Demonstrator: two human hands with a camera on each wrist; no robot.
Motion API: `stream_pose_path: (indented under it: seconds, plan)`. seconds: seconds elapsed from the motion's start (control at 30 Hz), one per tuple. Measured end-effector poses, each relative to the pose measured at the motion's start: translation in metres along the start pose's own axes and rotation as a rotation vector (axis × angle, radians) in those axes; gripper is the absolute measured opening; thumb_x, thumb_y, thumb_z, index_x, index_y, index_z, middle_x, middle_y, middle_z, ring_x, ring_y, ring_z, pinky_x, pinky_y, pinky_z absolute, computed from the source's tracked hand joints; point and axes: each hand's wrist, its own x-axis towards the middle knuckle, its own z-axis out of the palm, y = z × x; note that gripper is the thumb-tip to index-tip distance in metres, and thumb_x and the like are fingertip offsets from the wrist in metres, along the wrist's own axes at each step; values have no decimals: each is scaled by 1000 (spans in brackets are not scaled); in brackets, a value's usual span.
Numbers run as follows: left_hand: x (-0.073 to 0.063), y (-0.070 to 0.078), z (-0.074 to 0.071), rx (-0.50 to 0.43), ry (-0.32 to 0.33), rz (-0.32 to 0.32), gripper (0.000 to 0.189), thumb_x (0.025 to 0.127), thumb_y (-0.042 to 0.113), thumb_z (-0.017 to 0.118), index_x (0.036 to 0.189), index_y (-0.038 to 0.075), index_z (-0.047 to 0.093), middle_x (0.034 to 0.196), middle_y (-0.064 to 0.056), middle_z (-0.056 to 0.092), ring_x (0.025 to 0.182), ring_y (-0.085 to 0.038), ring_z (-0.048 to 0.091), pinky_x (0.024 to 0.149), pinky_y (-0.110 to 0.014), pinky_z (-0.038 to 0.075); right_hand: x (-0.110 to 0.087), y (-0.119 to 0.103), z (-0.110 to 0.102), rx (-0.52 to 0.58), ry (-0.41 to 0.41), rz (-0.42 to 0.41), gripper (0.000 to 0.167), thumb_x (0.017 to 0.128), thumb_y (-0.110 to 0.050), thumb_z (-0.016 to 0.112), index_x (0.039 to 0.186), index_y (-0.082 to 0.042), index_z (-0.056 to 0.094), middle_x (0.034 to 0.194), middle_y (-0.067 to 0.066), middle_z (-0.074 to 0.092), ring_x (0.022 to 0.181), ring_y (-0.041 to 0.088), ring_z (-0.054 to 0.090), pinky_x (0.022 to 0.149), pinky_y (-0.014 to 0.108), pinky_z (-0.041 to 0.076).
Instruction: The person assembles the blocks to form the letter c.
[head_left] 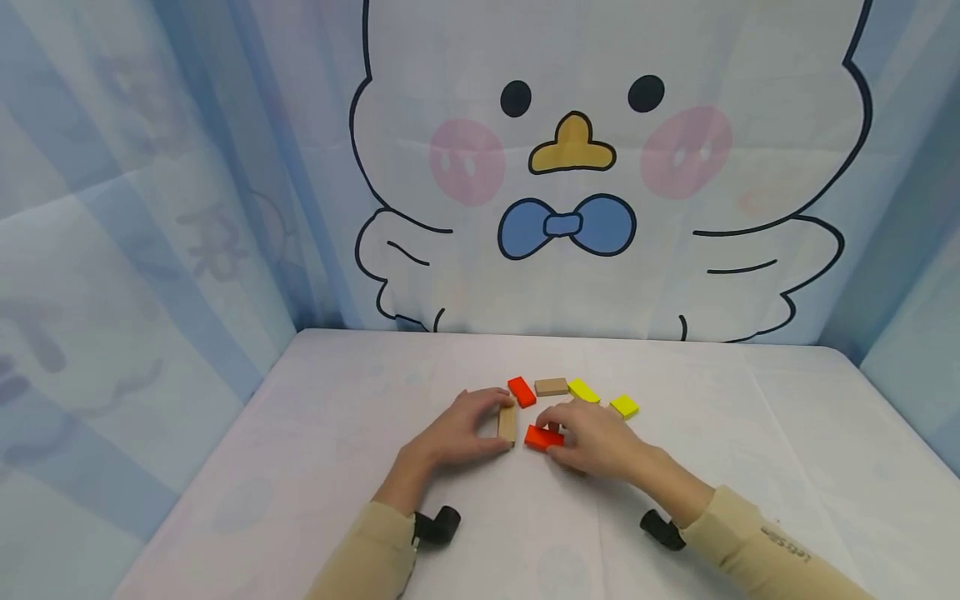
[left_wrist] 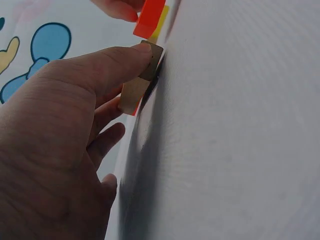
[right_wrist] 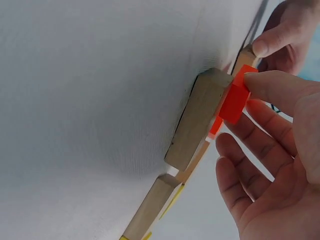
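Note:
My left hand (head_left: 456, 432) pinches a plain wooden block (head_left: 507, 425) between thumb and fingers; the block lies lengthwise away from me on the table. Just right of it, my right hand (head_left: 600, 440) grips a red block (head_left: 543, 438) by thumb and fingertips. In the right wrist view this red block (right_wrist: 236, 97) looks tilted and held a little off the table. A wooden block (right_wrist: 199, 120) stands close by it there, with a second wooden block (right_wrist: 152, 206) farther along. In the head view the right hand mostly covers those two.
Behind the hands lie another red block (head_left: 522, 392), a wooden block (head_left: 551, 387) and two yellow ones, a longer yellow block (head_left: 583, 390) and a shorter yellow block (head_left: 624, 406). The white-covered table (head_left: 337, 392) ends at a curtain (head_left: 570, 292) printed with a cartoon figure.

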Motion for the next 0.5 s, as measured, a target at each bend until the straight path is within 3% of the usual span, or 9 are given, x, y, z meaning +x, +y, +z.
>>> stream_pose_path:
  seconds: [0.5]
  plan:
    - [2,-2,4,-28,-13,-2,55,89,26,76,139,15,57,148,-3,51,141,-22,40,121,-54,10,0,-4,5,24,-16,-30,29,85,-15,80,113,-16,71,99,-8,65,86,14,53,75,32,51]
